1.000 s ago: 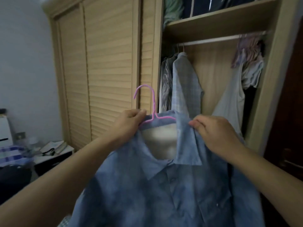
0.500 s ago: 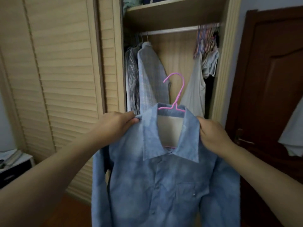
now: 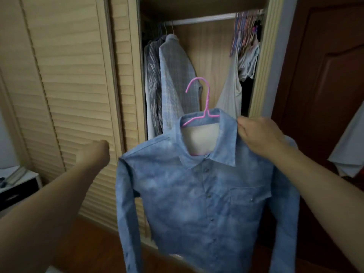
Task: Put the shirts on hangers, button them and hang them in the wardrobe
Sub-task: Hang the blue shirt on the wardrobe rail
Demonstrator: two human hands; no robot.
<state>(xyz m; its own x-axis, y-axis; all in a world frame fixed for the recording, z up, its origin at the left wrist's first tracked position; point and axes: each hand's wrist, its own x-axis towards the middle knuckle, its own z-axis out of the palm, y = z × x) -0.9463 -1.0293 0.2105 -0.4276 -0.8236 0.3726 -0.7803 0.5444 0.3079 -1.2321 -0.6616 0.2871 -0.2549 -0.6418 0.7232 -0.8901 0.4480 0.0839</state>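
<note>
Blue shirt (image 3: 199, 194) on pink hanger (image 3: 204, 107), held up in front of the open wardrobe (image 3: 260, 75), buttoned down the front, hanger hook upright and below the rail (image 3: 201, 19), not on it. Your right hand (image 3: 260, 134) grips the shirt at its right shoulder, just beside the collar; fingers (image 3: 241, 125) curled and pinching the cloth there. Your left hand (image 3: 99, 152) is off the shirt, just left of its left shoulder, in front of the slatted door (image 3: 69, 95); seen end-on and blurred, so cannot tell how its fingers lie. Behind the shirt, on the rail: a checked shirt (image 3: 175, 79) and a grey garment (image 3: 152, 91) to its left, a white vest (image 3: 230, 95) to the right, a bunch of spare hangers (image 3: 246, 30) at the rail's right end.
</note>
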